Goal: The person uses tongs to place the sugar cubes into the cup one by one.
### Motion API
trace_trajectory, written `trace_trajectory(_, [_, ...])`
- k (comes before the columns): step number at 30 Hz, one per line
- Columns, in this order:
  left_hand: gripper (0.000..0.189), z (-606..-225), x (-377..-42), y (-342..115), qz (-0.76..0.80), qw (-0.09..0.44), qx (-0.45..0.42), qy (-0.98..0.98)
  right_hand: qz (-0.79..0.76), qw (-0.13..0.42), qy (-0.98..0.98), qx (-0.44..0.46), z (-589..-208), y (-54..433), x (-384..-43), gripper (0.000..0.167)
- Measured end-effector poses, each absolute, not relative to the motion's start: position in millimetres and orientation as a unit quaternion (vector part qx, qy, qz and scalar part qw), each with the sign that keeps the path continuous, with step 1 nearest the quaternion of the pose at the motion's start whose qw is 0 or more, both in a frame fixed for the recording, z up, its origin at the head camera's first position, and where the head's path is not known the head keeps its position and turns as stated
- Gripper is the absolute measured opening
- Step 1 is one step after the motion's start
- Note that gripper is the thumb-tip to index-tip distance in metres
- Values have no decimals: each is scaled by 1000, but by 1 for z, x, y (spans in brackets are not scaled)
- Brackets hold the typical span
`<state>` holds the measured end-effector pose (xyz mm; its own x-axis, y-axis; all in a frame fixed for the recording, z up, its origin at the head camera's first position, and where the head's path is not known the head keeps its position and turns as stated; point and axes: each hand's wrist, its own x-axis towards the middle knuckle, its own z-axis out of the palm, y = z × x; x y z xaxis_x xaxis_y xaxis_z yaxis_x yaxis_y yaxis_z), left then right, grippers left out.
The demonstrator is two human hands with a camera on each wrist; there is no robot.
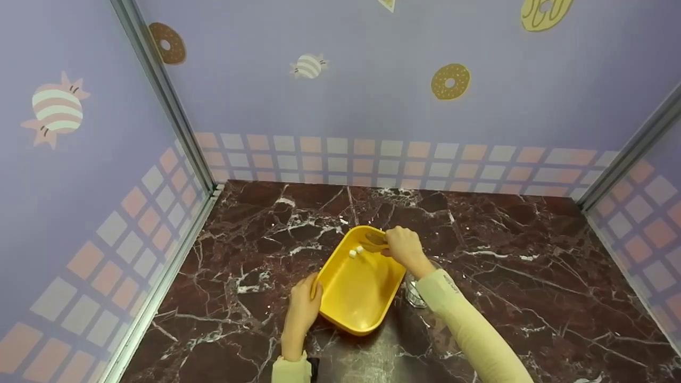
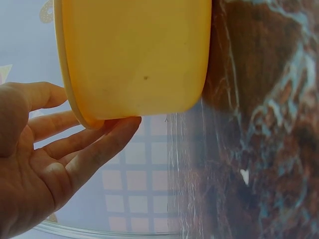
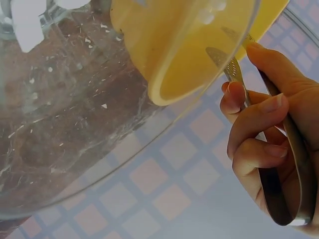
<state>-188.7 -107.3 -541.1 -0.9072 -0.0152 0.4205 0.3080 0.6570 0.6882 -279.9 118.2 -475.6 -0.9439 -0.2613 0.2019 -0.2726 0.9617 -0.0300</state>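
Observation:
A yellow plastic tub [image 1: 351, 298] stands tilted in my view on the marble-patterned surface. My left hand [image 1: 303, 303] grips its left rim, fingers against the outer wall [image 2: 139, 59] in the left wrist view. My right hand [image 1: 403, 247] holds metal tongs [image 3: 299, 164] over the tub's far right corner. The tongs' tips reach inside the tub and stand apart, with nothing seen between them. Two small white cubes [image 1: 356, 252] lie on the tub's floor, near the tips. A clear glass container [image 1: 415, 295] stands under my right forearm, partly hidden by the sleeve.
The dark red marble-patterned surface [image 1: 239, 319] carries white veins and scattered pale specks. Lilac panels [image 1: 372, 106] with printed sweets and squares enclose it at the back and both sides. In the right wrist view, the glass rim [image 3: 149, 142] crosses the foreground.

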Motion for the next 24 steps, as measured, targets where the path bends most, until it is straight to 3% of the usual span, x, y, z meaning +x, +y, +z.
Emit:
trace_trajectory(17, [24,-540,-189,-107,-400,191,-76,-893,-25,66,-991,117,-482,101,-289,40])
trace_trajectory(24, [26,-540,-189,-107,-401,188,-73,-893,-42,51,-990,122,-480,94,-294,36])
